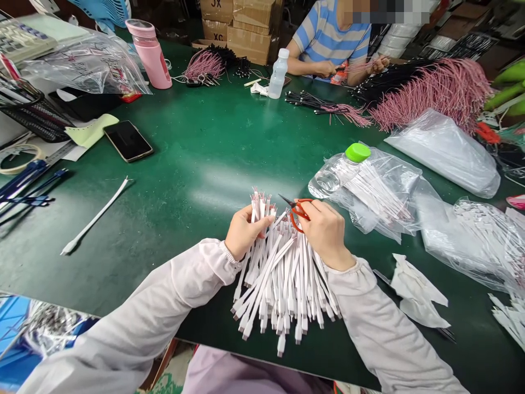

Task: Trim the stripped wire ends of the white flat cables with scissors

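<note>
White cables (pixel 283 284) bunch in our shut left hand (pixel 246 232); our right hand (pixel 326 235) grips red scissors (pixel 296 216), which could nick them

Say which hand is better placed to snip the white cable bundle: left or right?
Right, probably: the right hand already holds the red-handled scissors, blades beside the top of the white cable bundle. The left hand is gripping that bundle, so it seems better left steadying it.

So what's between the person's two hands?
In the head view, the blades of red-handled scissors and the top of a bunch of white cables lie between the left hand and the right hand.
</note>
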`<action>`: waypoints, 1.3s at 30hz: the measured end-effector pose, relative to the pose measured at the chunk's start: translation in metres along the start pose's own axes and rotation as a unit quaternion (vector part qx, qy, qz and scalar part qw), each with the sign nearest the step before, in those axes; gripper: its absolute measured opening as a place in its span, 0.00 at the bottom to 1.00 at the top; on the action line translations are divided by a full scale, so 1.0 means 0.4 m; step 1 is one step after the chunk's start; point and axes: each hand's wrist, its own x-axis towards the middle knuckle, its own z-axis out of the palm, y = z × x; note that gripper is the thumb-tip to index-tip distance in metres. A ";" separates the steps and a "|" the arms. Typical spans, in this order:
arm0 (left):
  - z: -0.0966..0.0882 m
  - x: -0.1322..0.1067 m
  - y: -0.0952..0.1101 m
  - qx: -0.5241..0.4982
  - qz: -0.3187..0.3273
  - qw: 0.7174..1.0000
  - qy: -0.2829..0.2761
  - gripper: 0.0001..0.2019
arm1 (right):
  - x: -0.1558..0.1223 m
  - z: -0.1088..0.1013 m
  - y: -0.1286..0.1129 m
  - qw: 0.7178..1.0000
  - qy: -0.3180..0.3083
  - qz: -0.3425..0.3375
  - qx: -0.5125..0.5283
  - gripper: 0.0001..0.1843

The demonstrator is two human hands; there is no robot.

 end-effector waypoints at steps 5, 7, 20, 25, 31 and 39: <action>0.001 0.002 -0.001 -0.027 -0.022 0.999 0.002 0.18 | 0.025 -0.016 -0.031 0.966 -0.018 0.073 0.248 0.14; 0.001 0.004 -0.003 -0.027 -0.025 0.999 0.001 0.18 | 0.034 -0.026 -0.046 0.944 -0.048 0.085 0.316 0.16; 0.000 0.006 -0.005 -0.016 -0.006 1.000 -0.023 0.16 | 0.031 -0.031 -0.062 0.932 -0.036 0.110 0.343 0.13; 0.001 0.003 0.000 -0.011 0.005 1.000 -0.025 0.17 | 0.033 -0.028 -0.063 0.940 -0.046 0.096 0.325 0.10; 0.002 0.001 0.006 0.012 0.003 1.000 0.002 0.18 | 0.031 -0.028 -0.065 0.944 -0.013 0.110 0.309 0.07; -0.005 0.001 0.003 0.011 0.025 0.999 -0.019 0.15 | 0.018 -0.009 -0.036 0.983 -0.044 0.019 0.176 0.07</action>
